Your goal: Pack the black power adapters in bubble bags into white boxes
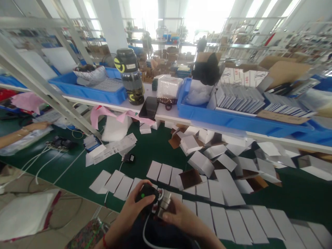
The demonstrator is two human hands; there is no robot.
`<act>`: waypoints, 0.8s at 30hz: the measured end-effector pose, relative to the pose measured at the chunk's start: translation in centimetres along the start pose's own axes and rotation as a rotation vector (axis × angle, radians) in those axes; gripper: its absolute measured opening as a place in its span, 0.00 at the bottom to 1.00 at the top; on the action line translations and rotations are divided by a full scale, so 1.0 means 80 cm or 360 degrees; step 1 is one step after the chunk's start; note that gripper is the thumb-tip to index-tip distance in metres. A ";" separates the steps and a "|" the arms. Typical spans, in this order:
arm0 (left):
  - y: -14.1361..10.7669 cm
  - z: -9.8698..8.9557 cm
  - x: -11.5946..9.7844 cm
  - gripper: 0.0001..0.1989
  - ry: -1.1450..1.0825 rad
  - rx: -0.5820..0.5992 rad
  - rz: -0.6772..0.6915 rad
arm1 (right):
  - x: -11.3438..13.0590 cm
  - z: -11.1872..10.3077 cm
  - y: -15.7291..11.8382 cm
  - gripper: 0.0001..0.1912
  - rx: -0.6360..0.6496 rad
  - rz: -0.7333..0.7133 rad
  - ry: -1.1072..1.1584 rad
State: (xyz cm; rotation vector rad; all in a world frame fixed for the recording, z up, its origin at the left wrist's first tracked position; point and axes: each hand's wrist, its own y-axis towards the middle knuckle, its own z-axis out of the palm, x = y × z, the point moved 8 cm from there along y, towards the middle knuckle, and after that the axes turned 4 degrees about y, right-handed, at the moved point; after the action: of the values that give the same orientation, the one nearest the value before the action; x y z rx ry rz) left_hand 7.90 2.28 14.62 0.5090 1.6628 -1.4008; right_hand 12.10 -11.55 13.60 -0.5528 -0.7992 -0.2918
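My left hand is closed around a small black device with a round green spot on its face. Fingers of my right hand grip a silvery metallic piece right beside it. Whether the two pieces are joined I cannot tell. From between my hands a white cable runs down toward my lap. Just beyond them, rows of flat white boxes lie on the green table. A black plug adapter rests farther back with a thin cable.
Open white cartons are heaped at the right. Behind, a raised shelf carries a blue bin of packed cards, a phone, a large bottle and another blue bin. Another person's arm reaches in at far left.
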 end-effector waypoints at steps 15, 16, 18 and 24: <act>0.027 -0.037 -0.031 0.23 0.0246 -0.0536 0.0460 | 0.014 0.031 0.002 0.12 -0.0024 0.0039 -0.1060; 0.026 -0.039 -0.033 0.23 0.0299 -0.0511 0.0487 | 0.040 0.018 -0.001 0.11 -0.0105 -0.0040 -0.1151; 0.024 -0.034 -0.033 0.22 0.0319 -0.0356 0.0470 | 0.091 -0.011 -0.001 0.12 -0.0297 -0.0252 -0.1419; 0.019 -0.001 -0.007 0.27 -0.0328 0.0076 0.0048 | 0.060 -0.038 0.039 0.14 -0.0288 -0.0264 -0.1734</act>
State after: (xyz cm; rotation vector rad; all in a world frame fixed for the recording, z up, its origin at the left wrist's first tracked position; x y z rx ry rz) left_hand 9.39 2.93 14.21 0.4009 1.4542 -1.4236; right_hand 18.54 -10.92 14.35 -0.8222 -1.8907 -0.2009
